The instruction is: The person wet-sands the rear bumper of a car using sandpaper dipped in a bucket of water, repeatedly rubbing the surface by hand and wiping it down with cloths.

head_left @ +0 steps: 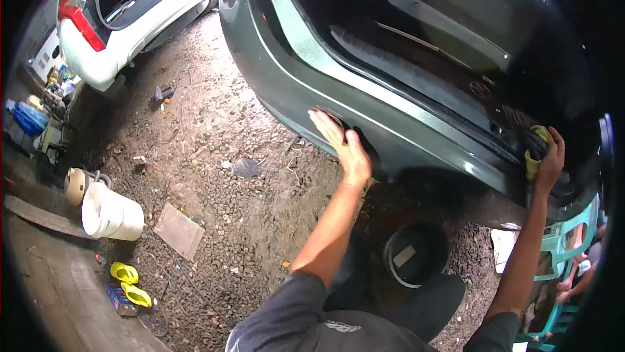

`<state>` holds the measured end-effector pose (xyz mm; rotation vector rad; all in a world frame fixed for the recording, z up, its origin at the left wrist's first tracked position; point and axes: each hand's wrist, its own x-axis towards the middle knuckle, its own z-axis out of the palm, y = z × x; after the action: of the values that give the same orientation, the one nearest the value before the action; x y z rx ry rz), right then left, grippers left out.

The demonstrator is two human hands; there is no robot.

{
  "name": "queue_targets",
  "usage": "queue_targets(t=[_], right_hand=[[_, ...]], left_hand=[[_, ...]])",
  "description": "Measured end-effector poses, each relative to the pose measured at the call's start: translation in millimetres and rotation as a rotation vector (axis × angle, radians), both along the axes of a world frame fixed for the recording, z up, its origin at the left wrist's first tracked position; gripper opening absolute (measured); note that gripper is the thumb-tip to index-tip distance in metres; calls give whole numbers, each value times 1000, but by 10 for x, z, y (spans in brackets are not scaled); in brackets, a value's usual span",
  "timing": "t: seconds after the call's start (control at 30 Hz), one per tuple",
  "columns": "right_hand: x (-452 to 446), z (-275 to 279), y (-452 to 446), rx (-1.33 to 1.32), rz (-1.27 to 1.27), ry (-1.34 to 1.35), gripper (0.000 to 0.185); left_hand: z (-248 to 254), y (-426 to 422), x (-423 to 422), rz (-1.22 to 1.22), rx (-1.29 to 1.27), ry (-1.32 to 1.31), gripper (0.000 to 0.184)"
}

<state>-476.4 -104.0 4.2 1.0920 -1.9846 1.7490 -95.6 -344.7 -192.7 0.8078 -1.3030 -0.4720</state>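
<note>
My left hand (348, 153) is open, its fingers stretched out against or just over the rear bumper (303, 101) of a dark grey-green car. Whether the palm touches the paint, I cannot tell. At the right end of the car's open trunk, my right hand (552, 162) is closed around a yellow cloth (534, 160) with a dark part beside it. The trunk's edge lies right under that cloth. Below the bumper, between my legs, stands a black bucket (390, 267) with a light rectangular block (404, 255) inside.
A white car (143, 29) stands at the upper left with its back open. On the gravel ground are a white bucket (97, 212), a flat board (180, 231) and yellow clogs (137, 295). A green plastic chair (553, 261) and another person's hands (573, 280) are at right.
</note>
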Motion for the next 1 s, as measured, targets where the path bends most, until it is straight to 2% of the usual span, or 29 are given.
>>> queue_targets(t=[0.07, 0.13, 0.2, 0.27, 0.33, 0.4, 0.43, 0.47, 0.5, 0.6, 0.7, 0.77, 0.8, 0.9, 1.0], right_hand=[[-32, -14, -7, 4, 24, -8, 31], [-49, -29, 10, 5, 16, -10, 30], [-19, -12, -25, 4, -13, -1, 30], [10, 2, -38, 31, -58, 84, 31], [10, 0, -22, 36, -61, 95, 31], [10, 11, -30, 20, -11, 42, 32], [26, -4, -16, 30, -21, 63, 32], [36, -6, -5, 37, -29, 88, 32], [42, 14, -18, 43, -36, 115, 32], [64, 20, -18, 32, -23, 53, 32], [38, -2, -39, -26, 19, -34, 32], [174, 54, -72, 34, -48, 62, 32], [210, 67, -48, 68, -85, 105, 32], [65, -4, -46, 4, -25, 33, 31], [97, 31, -39, 69, -75, 102, 31]], left_hand=[[67, -636, 381, 3, 90, 131, 78], [-9, -1621, 921, -46, 196, 259, 78], [204, -1991, 1325, -462, 403, 575, 79], [-28, -2152, 1173, -226, 274, 472, 78], [108, -1584, 777, 70, 230, 341, 76], [318, -444, 160, 98, 152, 230, 77], [338, 47, -147, 9, 151, 310, 79], [189, 423, -366, 44, 166, 100, 80], [60, 631, -483, 6, 119, 45, 77], [124, 245, -157, -36, 113, 94, 80], [240, -848, 532, 18, 206, 241, 76], [98, -1414, 818, -19, 210, 294, 75], [223, -1478, 890, -54, 219, 337, 75], [179, -792, 370, 77, 222, 272, 77], [59, 452, -375, 33, 216, 136, 83]])
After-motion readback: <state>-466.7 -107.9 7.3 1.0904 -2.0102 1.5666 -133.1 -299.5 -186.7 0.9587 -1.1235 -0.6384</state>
